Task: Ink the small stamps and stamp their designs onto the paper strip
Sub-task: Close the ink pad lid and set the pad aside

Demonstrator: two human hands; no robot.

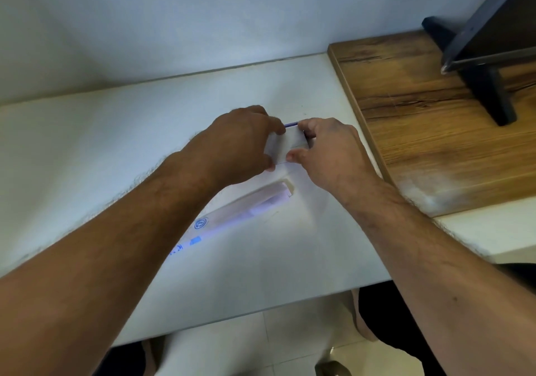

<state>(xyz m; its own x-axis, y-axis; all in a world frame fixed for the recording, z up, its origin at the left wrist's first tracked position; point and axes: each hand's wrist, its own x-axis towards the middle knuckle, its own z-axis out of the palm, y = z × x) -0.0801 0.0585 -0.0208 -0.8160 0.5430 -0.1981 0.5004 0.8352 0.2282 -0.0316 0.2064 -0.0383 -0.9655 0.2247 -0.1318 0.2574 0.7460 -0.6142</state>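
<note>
Nearest, the stamped paper strip (232, 219) is left free while a small pale case (290, 143) is pinched by both hands (243, 140) (327, 152); it should be opened gently, kept level.

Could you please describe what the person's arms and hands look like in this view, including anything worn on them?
Both forearms are bare up to the frame edge, with no sleeves in view. The left hand and right hand wear no gloves, and no rings, watch or bracelet show on the visible sides. The forearms carry visible hair, and a small dark spot shows on the right forearm.
</note>
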